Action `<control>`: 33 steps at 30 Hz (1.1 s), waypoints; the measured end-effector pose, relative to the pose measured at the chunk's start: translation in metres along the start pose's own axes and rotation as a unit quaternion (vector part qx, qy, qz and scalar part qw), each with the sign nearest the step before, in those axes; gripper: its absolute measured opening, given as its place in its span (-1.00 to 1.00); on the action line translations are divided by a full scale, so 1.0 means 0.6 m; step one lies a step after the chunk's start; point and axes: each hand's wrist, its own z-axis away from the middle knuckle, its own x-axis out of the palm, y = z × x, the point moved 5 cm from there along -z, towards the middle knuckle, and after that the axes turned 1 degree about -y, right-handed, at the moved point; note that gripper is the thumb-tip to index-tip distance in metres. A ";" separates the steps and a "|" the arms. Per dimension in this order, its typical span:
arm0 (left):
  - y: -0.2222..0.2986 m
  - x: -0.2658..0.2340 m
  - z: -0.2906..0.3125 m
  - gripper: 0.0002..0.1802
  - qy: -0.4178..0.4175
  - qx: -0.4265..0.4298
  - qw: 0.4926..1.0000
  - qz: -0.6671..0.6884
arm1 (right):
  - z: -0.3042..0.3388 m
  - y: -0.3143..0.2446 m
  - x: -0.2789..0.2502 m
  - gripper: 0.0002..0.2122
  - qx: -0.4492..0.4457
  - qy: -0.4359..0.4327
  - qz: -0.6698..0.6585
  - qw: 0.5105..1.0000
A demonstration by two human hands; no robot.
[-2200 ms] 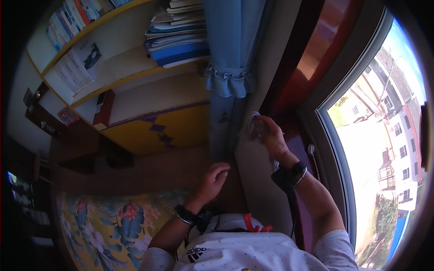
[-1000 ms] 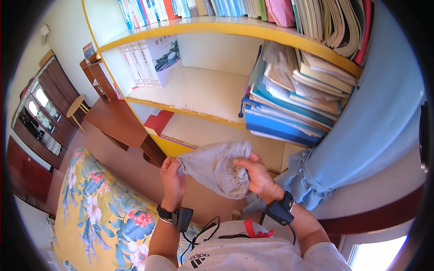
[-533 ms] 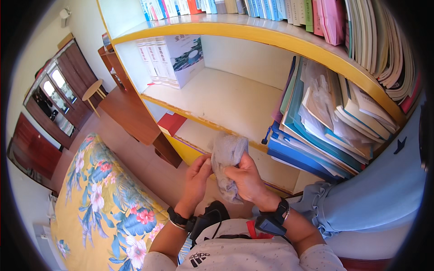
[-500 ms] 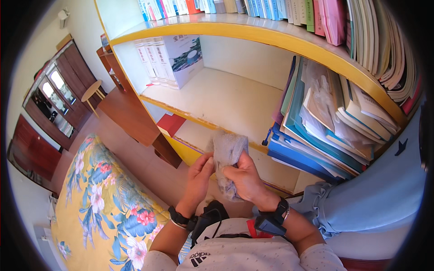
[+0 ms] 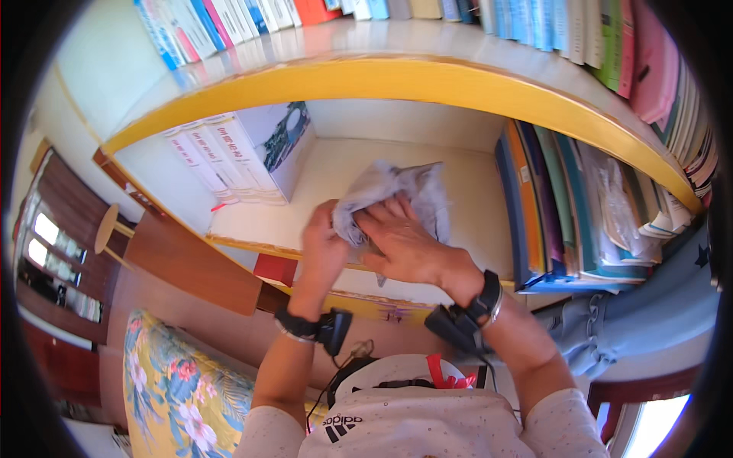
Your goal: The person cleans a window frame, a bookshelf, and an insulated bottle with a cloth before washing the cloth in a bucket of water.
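A yellow-edged shelf (image 5: 427, 80) arches above, lined with books (image 5: 229, 19). White volumes (image 5: 221, 156) stand left, files (image 5: 565, 206) right. Below left lie a brown desk (image 5: 191, 267) and floral bedspread (image 5: 183, 382); a blue curtain (image 5: 649, 313) hangs right.

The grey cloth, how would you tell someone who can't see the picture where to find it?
Find the curved yellow-edged shelf board, then look into the pale open shelf space under it. Between the white books standing on its left and the colourful folders packed on its right, the left hand and right hand hold a crumpled grey cloth. It is the only soft, wrinkled thing there.
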 end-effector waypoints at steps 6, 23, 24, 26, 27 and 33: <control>-0.051 -0.091 0.007 -0.72 -0.017 0.055 0.994 0.090 | -0.025 0.054 0.042 -0.46 0.162 -0.240 -0.063 0.955; -0.060 -0.120 -0.011 -0.74 -0.102 0.166 0.976 0.094 | -0.230 0.157 0.146 -0.71 0.187 -0.006 0.003 0.982; -0.056 -0.111 -0.011 -0.74 -0.100 0.159 0.977 0.101 | -0.242 0.162 0.149 -0.71 0.206 -0.010 0.033 0.978; -0.058 -0.104 -0.015 -0.74 -0.137 0.117 0.976 0.120 | -0.274 0.170 0.174 -0.70 0.213 0.003 0.055 0.976; -0.050 -0.100 -0.018 -0.74 -0.125 0.128 0.978 0.110 | -0.279 0.178 0.162 -0.69 0.218 0.026 0.077 0.973; -0.074 -0.114 -0.016 -0.78 -0.106 0.109 0.988 0.039 | -0.262 0.164 0.208 -0.51 0.224 -0.090 0.071 0.968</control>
